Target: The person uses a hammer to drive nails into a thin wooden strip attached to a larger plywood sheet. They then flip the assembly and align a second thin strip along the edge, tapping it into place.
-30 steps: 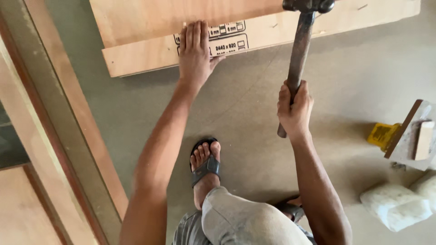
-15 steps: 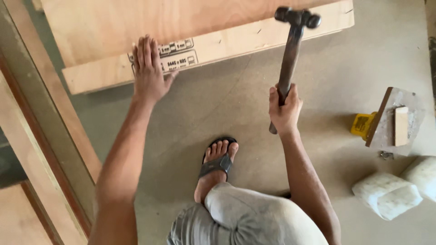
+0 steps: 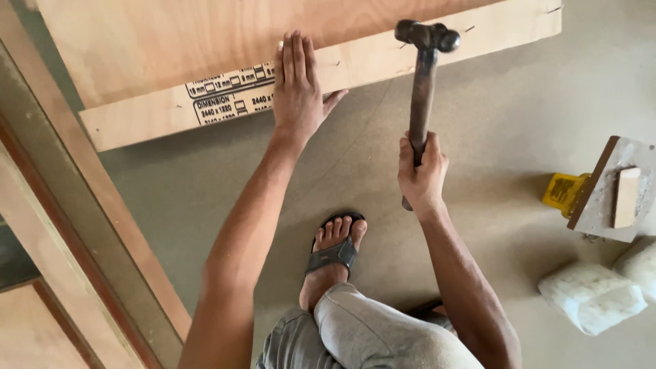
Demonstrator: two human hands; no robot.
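Pressing flat and open-palmed, the left hand (image 3: 296, 92) steadies the plywood panel (image 3: 205, 55) at twelve o'clock, while the right hand (image 3: 421, 171) grips the ball-peen hammer (image 3: 422, 89) (head over the panel's edge strip); a sandalled foot (image 3: 333, 254) sits at six o'clock.

Bare arms, grey shorts (image 3: 383, 335), black sandal (image 3: 333, 254)

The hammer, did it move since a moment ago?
Yes. The hammer head sat higher on the plywood board a second ago; now it is lower, at the board's front edge strip, gripped by the right hand.
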